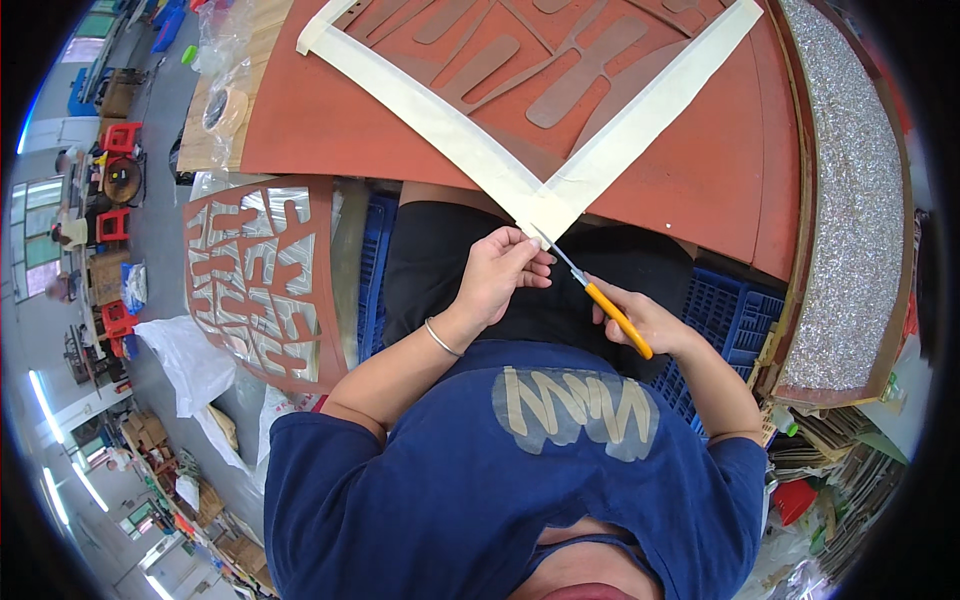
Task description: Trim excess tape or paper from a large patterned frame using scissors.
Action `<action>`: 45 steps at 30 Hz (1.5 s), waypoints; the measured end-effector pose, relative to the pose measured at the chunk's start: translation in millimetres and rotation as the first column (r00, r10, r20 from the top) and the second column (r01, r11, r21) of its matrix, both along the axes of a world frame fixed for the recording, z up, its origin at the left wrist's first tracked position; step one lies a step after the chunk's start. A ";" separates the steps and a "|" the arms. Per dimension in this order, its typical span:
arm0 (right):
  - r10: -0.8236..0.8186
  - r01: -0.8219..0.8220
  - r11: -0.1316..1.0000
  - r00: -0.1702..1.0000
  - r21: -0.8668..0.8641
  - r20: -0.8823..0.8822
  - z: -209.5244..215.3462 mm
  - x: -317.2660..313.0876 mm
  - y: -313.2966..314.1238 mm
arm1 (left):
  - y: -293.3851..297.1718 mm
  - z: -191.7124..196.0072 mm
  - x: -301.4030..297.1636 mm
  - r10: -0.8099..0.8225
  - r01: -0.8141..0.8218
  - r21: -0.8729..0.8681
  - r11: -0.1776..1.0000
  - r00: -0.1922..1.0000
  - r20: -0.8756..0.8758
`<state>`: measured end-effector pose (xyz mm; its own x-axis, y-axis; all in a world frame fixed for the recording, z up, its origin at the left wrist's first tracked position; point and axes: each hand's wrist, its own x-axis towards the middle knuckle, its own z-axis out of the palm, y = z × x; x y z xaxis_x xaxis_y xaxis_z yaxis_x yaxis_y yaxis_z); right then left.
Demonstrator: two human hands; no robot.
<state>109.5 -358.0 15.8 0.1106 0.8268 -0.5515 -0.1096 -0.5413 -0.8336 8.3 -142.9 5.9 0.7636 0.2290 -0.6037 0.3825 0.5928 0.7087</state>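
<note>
Cream tape strips (440, 128) border a brown cut-out sheet (590, 90) on a reddish-brown table (690, 175). Two strips meet in a corner (548, 208) that hangs over the near table edge. My left hand (497, 272) pinches the tip of this corner between thumb and fingers. From the right, my right hand (648, 318) grips orange-handled scissors (618, 314). Their blades point up and left, touching or very close to the taped tip beside my left fingertips. Whether the blades are apart is too small to tell.
On the left leans another brown cut-out panel (325, 280), with clear plastic around it. A roll of tape (226, 108) lies on a wooden surface at the upper left. Blue crates (715, 310) stand below the table. A silver glittery panel (845, 200) borders the right.
</note>
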 end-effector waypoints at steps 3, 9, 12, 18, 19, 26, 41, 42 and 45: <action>-0.033 0.032 0.999 0.999 -0.037 -0.018 1.7 -2.2 5.3 | 2.2 -3.3 -1.1 0.026 -0.026 -0.040 0.999 1.000 -0.009; -0.093 0.093 0.995 0.996 0.044 -0.014 -4.7 -1.8 7.8 | 8.7 -3.8 2.2 0.009 -0.011 -0.083 0.997 1.000 -0.022; -0.104 0.105 0.994 0.995 0.032 -0.008 -3.0 -4.9 6.2 | 7.4 -3.1 1.4 0.000 0.000 -0.122 0.993 1.000 0.000; -0.065 0.064 0.996 0.998 0.057 0.010 -9.3 -7.8 16.4 | 14.5 -7.2 -13.6 0.042 -0.041 -0.097 0.994 0.999 0.010; -0.063 0.063 0.996 0.998 0.063 0.006 -8.1 -8.1 14.1 | 12.5 -9.7 -12.5 0.047 -0.043 -0.130 0.991 0.998 0.031; -0.207 0.203 0.978 0.966 -0.044 -0.154 -1.0 -10.7 17.8 | 13.3 -6.0 -11.3 0.022 -0.021 -0.039 0.999 0.999 0.035; -0.282 0.276 0.959 0.916 -0.062 -0.287 -8.9 -11.9 44.0 | 22.7 -4.2 -11.5 0.021 -0.019 -0.053 0.998 0.999 0.037; -0.289 0.293 0.956 0.907 -0.036 -0.306 -8.4 -12.4 46.2 | 22.6 -4.5 -11.9 0.027 -0.025 -0.054 0.998 0.999 0.036; -0.293 0.311 0.951 0.901 0.005 -0.320 -8.7 -11.8 55.3 | 20.0 -4.1 -14.1 0.021 -0.017 -0.087 0.996 0.999 0.039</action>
<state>97.7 -302.7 7.1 0.1893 0.8109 -0.5537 -0.5194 -0.3959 -0.7573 -5.8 -122.9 1.8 0.7836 0.1920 -0.5909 0.3428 0.6596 0.6689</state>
